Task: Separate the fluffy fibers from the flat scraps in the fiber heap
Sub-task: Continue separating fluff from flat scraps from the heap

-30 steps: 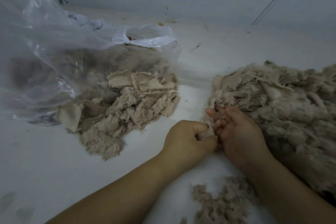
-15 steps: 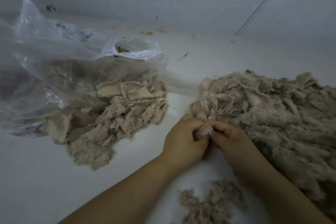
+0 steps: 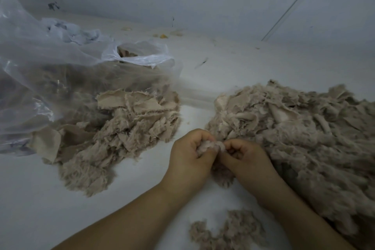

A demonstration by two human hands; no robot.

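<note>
Pinching one fluffy tuft (image 3: 210, 146) between my left hand (image 3: 187, 160) and right hand (image 3: 246, 158), I face a large unsorted fiber heap (image 3: 304, 128) to the right, flat scraps (image 3: 125, 119) piled left, fluffy fibers (image 3: 227, 231) below.

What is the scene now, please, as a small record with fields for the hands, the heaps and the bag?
left hand: grips a fiber tuft
right hand: pinches the same tuft
large heap: right of the hands, mixed fluff and flat scraps
left pile: at the mouth of the plastic bag
small fluffy pile: near edge, between the forearms
surface: white
</note>
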